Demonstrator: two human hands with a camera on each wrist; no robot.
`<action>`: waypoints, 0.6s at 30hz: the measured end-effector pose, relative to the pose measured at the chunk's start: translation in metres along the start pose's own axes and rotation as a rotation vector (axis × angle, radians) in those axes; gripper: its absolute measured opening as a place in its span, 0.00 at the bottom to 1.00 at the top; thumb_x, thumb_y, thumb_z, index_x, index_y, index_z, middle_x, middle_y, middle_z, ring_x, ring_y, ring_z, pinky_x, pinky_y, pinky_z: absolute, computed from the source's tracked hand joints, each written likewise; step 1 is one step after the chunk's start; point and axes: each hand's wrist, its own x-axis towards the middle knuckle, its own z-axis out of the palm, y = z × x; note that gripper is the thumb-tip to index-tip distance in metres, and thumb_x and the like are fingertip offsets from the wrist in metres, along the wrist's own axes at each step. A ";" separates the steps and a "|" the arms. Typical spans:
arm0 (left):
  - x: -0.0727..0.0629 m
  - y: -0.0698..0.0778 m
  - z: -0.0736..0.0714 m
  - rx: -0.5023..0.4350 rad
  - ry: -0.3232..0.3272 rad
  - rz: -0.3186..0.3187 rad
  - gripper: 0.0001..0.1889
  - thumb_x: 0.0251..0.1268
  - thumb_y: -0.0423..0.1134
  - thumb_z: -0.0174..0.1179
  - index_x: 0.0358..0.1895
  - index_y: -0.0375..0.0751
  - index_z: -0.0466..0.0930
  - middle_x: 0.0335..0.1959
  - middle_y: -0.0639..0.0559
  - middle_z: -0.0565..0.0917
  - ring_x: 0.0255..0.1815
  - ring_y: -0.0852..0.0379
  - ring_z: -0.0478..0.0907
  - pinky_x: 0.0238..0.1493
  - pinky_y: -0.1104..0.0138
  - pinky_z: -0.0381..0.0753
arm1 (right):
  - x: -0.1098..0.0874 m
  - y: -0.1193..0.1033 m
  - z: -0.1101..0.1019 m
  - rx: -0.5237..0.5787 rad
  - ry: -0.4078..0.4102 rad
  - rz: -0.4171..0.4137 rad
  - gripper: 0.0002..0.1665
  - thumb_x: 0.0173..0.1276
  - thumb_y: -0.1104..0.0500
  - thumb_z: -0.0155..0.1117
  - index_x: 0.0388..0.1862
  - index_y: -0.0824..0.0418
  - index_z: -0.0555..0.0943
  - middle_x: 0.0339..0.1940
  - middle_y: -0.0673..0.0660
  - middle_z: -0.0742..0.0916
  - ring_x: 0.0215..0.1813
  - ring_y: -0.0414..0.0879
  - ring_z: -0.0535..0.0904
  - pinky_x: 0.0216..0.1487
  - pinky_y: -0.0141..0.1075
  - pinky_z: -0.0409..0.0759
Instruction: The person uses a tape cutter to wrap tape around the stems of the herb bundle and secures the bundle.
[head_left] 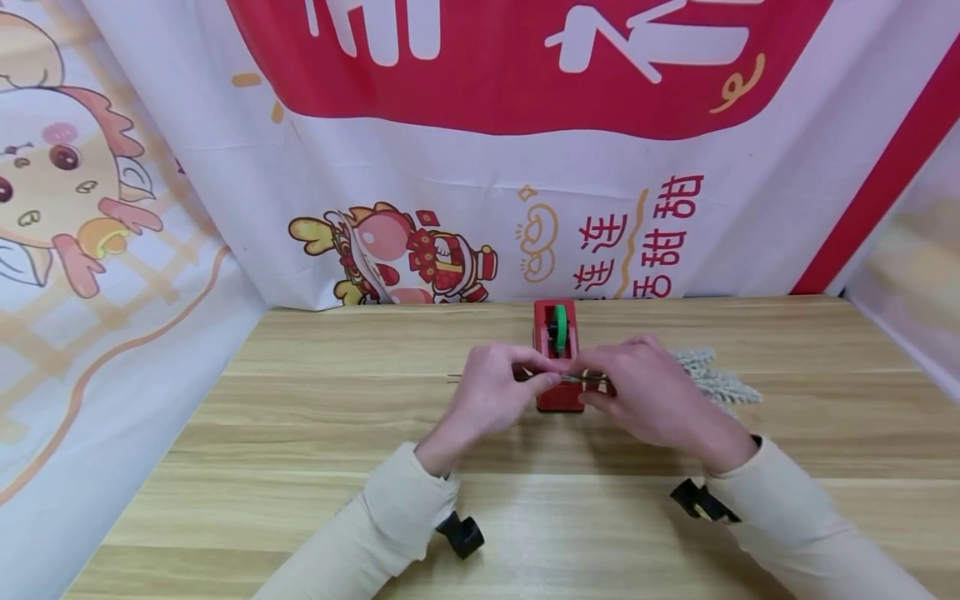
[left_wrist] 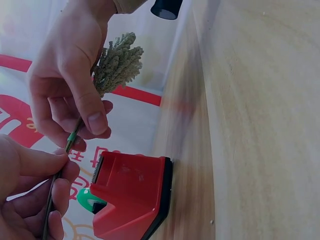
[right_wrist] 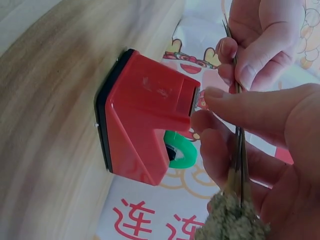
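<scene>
Both hands hold a bunch of dried flowers with grey-green fluffy heads [head_left: 718, 379] and thin dark stems [right_wrist: 237, 145], level above a red tape dispenser [head_left: 558, 400]. My left hand [head_left: 491, 387] pinches the stems between thumb and fingers, their thin ends poking out to the left. Nearer the heads, my right hand [head_left: 648, 392] has its thumb and fingers curled round the same stems. A band of green tape [left_wrist: 72, 137] shows on the stems between the hands in the left wrist view. The dispenser carries a green tape roll [right_wrist: 182, 150] and has a toothed cutter at its front.
The dispenser stands on a wood-grain table [head_left: 337, 433], close to its back edge. Behind hangs a white and red printed cloth [head_left: 465, 167], with another printed cloth [head_left: 112, 292] along the left side. Black wrist mounts [head_left: 461, 533] jut out below the cuffs.
</scene>
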 end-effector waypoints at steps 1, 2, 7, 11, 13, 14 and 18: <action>0.000 0.000 0.001 0.002 -0.002 0.003 0.07 0.69 0.40 0.73 0.47 0.54 0.95 0.42 0.58 0.94 0.36 0.61 0.79 0.32 0.70 0.76 | 0.000 0.000 0.001 -0.001 0.009 0.000 0.19 0.63 0.61 0.82 0.52 0.49 0.90 0.47 0.48 0.95 0.47 0.46 0.91 0.62 0.58 0.77; 0.000 0.000 0.001 0.003 -0.004 0.007 0.07 0.69 0.40 0.73 0.47 0.54 0.95 0.43 0.58 0.94 0.37 0.62 0.80 0.33 0.70 0.76 | 0.000 0.000 0.002 -0.005 0.018 -0.004 0.16 0.63 0.61 0.82 0.49 0.49 0.90 0.44 0.48 0.95 0.45 0.45 0.90 0.60 0.57 0.77; -0.001 0.001 0.003 0.003 -0.015 0.012 0.07 0.70 0.40 0.72 0.47 0.55 0.95 0.49 0.59 0.94 0.41 0.64 0.81 0.37 0.70 0.76 | 0.001 -0.001 0.005 -0.014 0.043 -0.004 0.10 0.63 0.61 0.82 0.39 0.51 0.89 0.34 0.44 0.93 0.37 0.43 0.87 0.56 0.55 0.77; -0.001 0.002 0.003 0.005 -0.018 0.008 0.07 0.70 0.40 0.73 0.47 0.55 0.95 0.49 0.60 0.93 0.42 0.65 0.81 0.39 0.69 0.76 | 0.001 -0.002 0.005 -0.001 0.044 0.012 0.08 0.63 0.58 0.82 0.39 0.50 0.90 0.33 0.44 0.93 0.36 0.42 0.87 0.56 0.55 0.77; -0.001 0.002 0.003 0.008 -0.019 0.005 0.07 0.70 0.41 0.72 0.47 0.56 0.95 0.50 0.61 0.93 0.43 0.65 0.81 0.40 0.69 0.76 | 0.001 -0.002 0.005 0.010 0.045 0.022 0.08 0.65 0.57 0.81 0.41 0.49 0.91 0.35 0.45 0.94 0.37 0.41 0.87 0.58 0.55 0.77; -0.001 0.002 0.003 0.008 -0.020 0.003 0.07 0.70 0.41 0.72 0.47 0.56 0.95 0.50 0.61 0.93 0.43 0.65 0.81 0.40 0.69 0.76 | 0.000 -0.002 0.004 0.015 0.045 0.025 0.08 0.65 0.57 0.81 0.42 0.49 0.91 0.36 0.45 0.94 0.38 0.41 0.88 0.59 0.56 0.77; -0.001 0.001 0.001 0.004 -0.025 -0.011 0.07 0.71 0.42 0.72 0.47 0.57 0.95 0.48 0.61 0.94 0.41 0.62 0.80 0.38 0.68 0.76 | 0.000 -0.001 0.002 0.034 0.043 0.027 0.10 0.67 0.56 0.79 0.47 0.50 0.93 0.41 0.48 0.95 0.43 0.45 0.90 0.62 0.58 0.77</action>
